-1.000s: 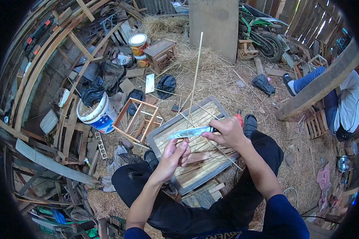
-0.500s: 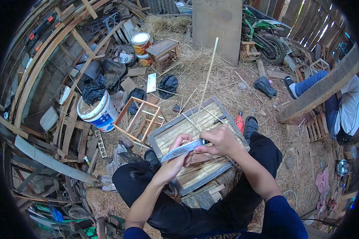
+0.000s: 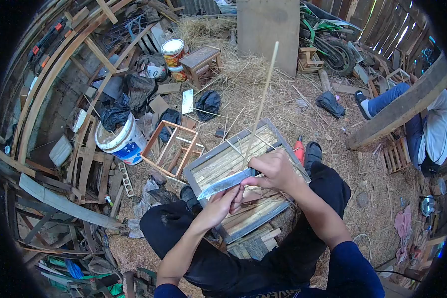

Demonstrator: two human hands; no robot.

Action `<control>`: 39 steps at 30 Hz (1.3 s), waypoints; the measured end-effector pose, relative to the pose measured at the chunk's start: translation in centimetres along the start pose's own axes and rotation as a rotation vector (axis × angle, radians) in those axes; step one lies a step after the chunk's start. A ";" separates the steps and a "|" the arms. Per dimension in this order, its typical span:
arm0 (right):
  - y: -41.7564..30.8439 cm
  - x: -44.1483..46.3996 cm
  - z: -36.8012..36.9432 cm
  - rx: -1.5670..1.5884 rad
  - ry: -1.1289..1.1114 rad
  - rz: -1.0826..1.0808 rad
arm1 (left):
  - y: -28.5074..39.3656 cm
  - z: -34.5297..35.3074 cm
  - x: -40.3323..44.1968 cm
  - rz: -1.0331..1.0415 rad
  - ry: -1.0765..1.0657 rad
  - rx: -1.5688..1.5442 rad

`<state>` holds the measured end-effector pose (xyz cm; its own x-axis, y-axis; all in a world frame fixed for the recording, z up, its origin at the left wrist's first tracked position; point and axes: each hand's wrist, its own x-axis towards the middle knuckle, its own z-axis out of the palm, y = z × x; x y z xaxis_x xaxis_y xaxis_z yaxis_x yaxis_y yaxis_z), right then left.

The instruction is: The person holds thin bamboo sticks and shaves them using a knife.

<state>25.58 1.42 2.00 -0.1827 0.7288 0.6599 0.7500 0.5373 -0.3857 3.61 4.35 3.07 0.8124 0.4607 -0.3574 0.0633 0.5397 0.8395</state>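
My right hand (image 3: 272, 171) is closed around the dark handle of a knife (image 3: 223, 184), whose broad blade points left across the top of my left hand. My left hand (image 3: 222, 204) is closed just below the blade, its fingers pinched at the lower part of a long, thin bamboo strip (image 3: 261, 107). That strip slants up and away from me past the blade, and its lower end is hidden by the hands. Beneath both hands lies a slatted wooden panel with a grey frame (image 3: 196, 174), between my legs, with several thin strips on it.
Left of the panel stands a small wooden frame (image 3: 176, 144), beside a white bucket (image 3: 121, 149). A red tool (image 3: 299, 150) lies near my right foot. Farther off are a wooden stool (image 3: 200, 58) and a green motorbike (image 3: 330, 42). Another person's leg (image 3: 387, 101) shows behind a slanted post (image 3: 407, 107).
My left hand has turned and drawn slightly down, its fingers closing more beneath the blade. The knife has shifted a little left and down, and the strip's top has swung slightly right.
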 end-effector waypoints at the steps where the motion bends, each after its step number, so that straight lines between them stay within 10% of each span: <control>1: 0.0 0.0 -0.1 -0.010 -0.003 -0.008 | 0.1 0.1 -0.1 0.003 -0.004 -0.007; 14: 1.5 -1.0 -2.8 -0.279 -0.016 0.057 | 1.7 2.0 -1.9 0.056 0.075 0.011; 17: 3.7 -2.3 -5.0 -0.355 0.077 0.224 | 1.1 1.2 -2.9 0.063 0.071 -0.031; 19: 5.6 -3.3 -6.0 -0.236 0.304 0.713 | -0.3 0.9 -3.5 0.076 0.019 -0.012; 39: -1.4 -0.7 1.2 0.019 -0.092 -0.027 | -0.3 0.4 0.4 0.175 0.161 -0.003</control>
<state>23.87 0.65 1.34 -0.2607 0.7493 0.6088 0.7322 0.5644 -0.3812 4.15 4.13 2.83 0.7078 0.6538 -0.2677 -0.0723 0.4440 0.8931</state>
